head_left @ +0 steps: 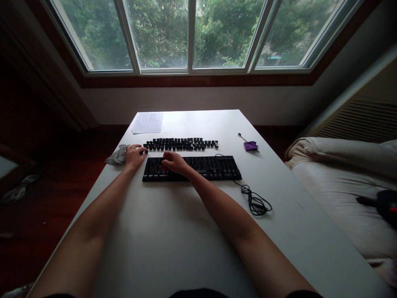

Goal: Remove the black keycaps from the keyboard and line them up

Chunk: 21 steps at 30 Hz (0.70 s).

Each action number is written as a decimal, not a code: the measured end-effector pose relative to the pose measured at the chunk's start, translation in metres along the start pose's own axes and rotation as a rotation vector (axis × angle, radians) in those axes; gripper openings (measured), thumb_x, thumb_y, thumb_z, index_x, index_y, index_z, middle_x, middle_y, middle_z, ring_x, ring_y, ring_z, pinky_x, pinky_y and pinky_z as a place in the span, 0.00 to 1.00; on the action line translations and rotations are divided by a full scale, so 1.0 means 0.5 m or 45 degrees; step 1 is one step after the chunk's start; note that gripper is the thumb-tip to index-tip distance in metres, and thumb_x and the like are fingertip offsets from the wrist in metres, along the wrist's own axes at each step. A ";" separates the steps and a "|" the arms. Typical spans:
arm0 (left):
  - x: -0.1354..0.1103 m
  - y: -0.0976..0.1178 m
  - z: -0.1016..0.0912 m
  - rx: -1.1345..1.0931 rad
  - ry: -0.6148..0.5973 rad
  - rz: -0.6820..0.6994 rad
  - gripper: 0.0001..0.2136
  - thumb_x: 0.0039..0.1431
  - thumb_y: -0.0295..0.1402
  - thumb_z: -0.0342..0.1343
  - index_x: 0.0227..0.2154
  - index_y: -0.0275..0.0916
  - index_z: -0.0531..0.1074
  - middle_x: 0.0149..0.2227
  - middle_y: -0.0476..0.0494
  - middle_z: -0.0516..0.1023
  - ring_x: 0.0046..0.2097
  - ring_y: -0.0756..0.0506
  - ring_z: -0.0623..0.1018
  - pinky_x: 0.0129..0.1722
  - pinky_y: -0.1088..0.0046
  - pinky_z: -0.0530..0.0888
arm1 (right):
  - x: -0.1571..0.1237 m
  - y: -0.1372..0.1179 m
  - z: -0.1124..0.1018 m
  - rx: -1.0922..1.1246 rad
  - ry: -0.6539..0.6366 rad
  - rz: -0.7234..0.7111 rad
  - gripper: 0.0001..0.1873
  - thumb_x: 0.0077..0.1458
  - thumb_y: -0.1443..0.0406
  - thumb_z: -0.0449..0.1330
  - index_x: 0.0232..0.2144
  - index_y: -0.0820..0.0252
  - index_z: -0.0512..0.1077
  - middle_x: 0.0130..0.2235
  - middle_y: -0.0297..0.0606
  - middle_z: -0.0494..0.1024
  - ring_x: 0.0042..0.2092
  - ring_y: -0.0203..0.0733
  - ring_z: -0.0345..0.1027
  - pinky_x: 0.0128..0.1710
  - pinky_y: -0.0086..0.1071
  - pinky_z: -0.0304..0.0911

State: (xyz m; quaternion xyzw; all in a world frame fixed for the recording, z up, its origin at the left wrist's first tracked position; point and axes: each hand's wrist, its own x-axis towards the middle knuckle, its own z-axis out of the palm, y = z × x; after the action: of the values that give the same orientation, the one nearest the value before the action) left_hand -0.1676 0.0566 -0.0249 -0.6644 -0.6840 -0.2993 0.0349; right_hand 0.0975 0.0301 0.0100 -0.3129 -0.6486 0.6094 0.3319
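A black keyboard (212,166) lies on the white table (175,236), its cable (255,202) coiled to the right. Behind it, rows of loose black keycaps (182,144) are laid out. My left hand (134,155) reaches to the left end of those rows, fingers curled and pinching what looks like a keycap. My right hand (174,163) rests on the left half of the keyboard with fingers bent down onto it; what is under them is hidden.
A grey cloth (116,156) lies at the table's left edge by my left hand. A sheet of paper (147,122) sits at the far left, a purple tool (249,144) at the right. A bed (346,191) stands right of the table.
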 end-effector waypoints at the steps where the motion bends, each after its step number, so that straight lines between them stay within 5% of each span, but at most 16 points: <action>1: 0.000 0.001 0.001 -0.001 0.003 -0.005 0.10 0.56 0.36 0.60 0.40 0.47 0.82 0.54 0.40 0.74 0.58 0.30 0.65 0.57 0.47 0.62 | 0.000 0.000 0.000 0.005 -0.003 0.004 0.08 0.50 0.68 0.59 0.30 0.56 0.61 0.26 0.29 0.78 0.27 0.38 0.76 0.27 0.28 0.71; 16: -0.002 0.007 0.003 -0.015 0.037 -0.011 0.11 0.56 0.34 0.58 0.40 0.44 0.80 0.50 0.40 0.75 0.55 0.34 0.67 0.59 0.51 0.63 | -0.004 -0.005 0.002 0.003 -0.003 0.000 0.08 0.50 0.68 0.58 0.31 0.56 0.61 0.26 0.30 0.78 0.27 0.39 0.76 0.27 0.29 0.71; 21: -0.001 0.004 0.006 -0.023 0.041 -0.010 0.12 0.55 0.33 0.57 0.42 0.43 0.80 0.50 0.39 0.76 0.55 0.34 0.67 0.59 0.52 0.63 | -0.010 -0.023 -0.004 -0.092 0.145 -0.050 0.08 0.50 0.68 0.60 0.32 0.55 0.64 0.27 0.29 0.76 0.29 0.39 0.76 0.28 0.29 0.71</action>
State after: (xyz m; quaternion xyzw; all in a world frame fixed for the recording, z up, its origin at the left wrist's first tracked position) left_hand -0.1645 0.0572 -0.0267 -0.6571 -0.6832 -0.3162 0.0385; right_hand 0.1020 0.0263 0.0212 -0.3460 -0.6561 0.5603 0.3685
